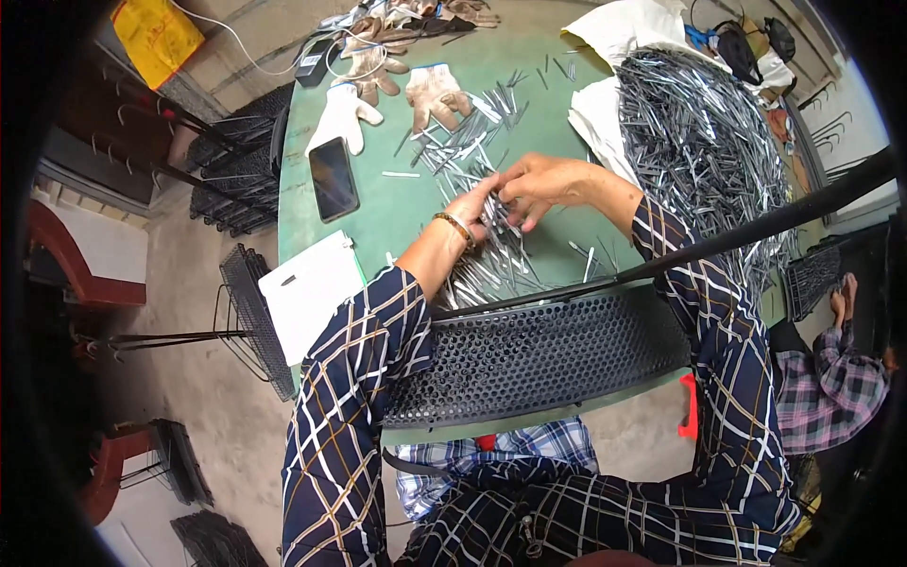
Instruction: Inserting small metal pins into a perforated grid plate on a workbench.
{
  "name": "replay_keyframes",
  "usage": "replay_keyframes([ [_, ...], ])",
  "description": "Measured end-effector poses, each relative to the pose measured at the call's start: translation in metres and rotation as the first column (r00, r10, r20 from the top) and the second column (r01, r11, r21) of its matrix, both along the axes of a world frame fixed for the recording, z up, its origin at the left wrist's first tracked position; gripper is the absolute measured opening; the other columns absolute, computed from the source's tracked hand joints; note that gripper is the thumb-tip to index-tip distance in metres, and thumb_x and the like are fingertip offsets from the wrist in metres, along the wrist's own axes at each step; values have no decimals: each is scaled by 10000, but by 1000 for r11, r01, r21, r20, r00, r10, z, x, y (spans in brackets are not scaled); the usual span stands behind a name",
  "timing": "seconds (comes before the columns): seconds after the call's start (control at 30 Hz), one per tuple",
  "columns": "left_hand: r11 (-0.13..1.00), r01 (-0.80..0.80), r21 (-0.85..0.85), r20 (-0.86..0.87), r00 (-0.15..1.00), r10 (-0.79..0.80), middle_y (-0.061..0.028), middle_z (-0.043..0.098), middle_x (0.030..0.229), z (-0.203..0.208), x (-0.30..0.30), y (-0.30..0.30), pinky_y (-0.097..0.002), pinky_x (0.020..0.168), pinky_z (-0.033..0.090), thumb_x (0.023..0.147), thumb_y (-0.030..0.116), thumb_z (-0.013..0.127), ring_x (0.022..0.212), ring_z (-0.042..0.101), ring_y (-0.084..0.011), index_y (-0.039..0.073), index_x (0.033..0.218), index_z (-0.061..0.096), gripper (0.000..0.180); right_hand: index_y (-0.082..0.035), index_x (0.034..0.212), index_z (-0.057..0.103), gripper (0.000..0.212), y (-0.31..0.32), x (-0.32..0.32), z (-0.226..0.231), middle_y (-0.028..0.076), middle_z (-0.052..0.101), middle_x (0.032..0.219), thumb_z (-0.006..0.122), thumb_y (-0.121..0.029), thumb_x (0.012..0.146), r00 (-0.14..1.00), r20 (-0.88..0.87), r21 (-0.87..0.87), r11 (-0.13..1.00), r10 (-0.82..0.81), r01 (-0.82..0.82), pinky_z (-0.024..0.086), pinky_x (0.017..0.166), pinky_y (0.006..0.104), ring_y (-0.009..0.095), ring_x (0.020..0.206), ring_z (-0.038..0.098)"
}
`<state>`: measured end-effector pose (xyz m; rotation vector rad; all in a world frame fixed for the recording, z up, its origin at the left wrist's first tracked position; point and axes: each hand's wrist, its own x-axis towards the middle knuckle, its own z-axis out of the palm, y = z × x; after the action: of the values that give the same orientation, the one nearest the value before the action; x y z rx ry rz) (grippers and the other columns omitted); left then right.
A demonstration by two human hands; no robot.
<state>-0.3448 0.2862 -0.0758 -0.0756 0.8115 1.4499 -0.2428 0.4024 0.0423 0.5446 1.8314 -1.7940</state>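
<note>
A: Where do the strips (493,269) lie?
B: Loose strips, thin, black and silvery, spread across the middle of the green desk (380,213), from toward the far edge down to the mesh (548,359), a perforated black panel set along the near edge.

A: And the two grips?
B: The left grip (470,210), with a bracelet (454,227) at its wrist, reaches in among the strips. The right grip (540,182) comes from the right edge and meets it, fingers bent, over the same scatter. The fingertips overlap, so one cannot tell whether either grip is pinching a strip.

A: What occupies the right edge?
B: A large heap (699,142) of similar strips, bordered on its left and far sides by a white sack (600,123).

A: And the left edge?
B: A dark phone (333,180) lies inside it; nearer the person, a white notepad (310,288) rests toward the near left corner.

A: Toward the far edge?
B: A white glove (340,118) and a brown-stained glove (436,96) lie side by side, apart; a small black box (316,61) stands near the far left corner. Beyond the right edge, a second person (827,392) in a checked shirt is partly visible.
</note>
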Motion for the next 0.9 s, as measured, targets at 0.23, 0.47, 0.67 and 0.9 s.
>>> replay_keyframes([
  [0.23, 981, -164, -105, -124, 981, 150, -82, 564, 731, 0, -19, -34, -331, 604, 518, 893, 204, 559, 650, 569, -190, 12, 816, 519, 211, 26, 1068, 598, 315, 6, 2, -16, 110, 640, 904, 602, -205, 854, 992, -26, 325, 940, 120, -105, 532, 605, 285, 171, 781, 631],
  [0.47, 999, -39, -25, -722, 692, 9, -21, 563, 678, 32, -33, -75, -252, 533, 474, 885, 198, 588, 594, 554, -107, 38, 893, 498, 184, -79, 1330, 440, 429, -47, -2, -42, 88, 616, 1048, 523, -114, 911, 828, 1, -168, 816, 561, -553, 512, 757, 258, 136, 859, 606],
  [0.67, 994, -112, 0, -821, 567, 64, -19, 559, 680, 58, -38, -102, -241, 539, 453, 888, 176, 585, 582, 527, -92, 26, 896, 499, 173, -82, 1400, 318, 519, -93, -9, -72, 90, 551, 1084, 497, -177, 922, 570, -232, -30, 580, 788, -814, 459, 865, 287, 173, 937, 558],
  [0.9, 981, -166, -100, -776, 630, 27, -18, 562, 676, 44, -37, -130, -233, 490, 447, 886, 174, 570, 573, 541, -93, 31, 912, 512, 157, -37, 1222, 541, 375, -76, -11, -74, 177, 616, 1067, 535, -178, 875, 491, -130, 431, 495, 862, -755, 447, 843, 361, 283, 984, 582],
])
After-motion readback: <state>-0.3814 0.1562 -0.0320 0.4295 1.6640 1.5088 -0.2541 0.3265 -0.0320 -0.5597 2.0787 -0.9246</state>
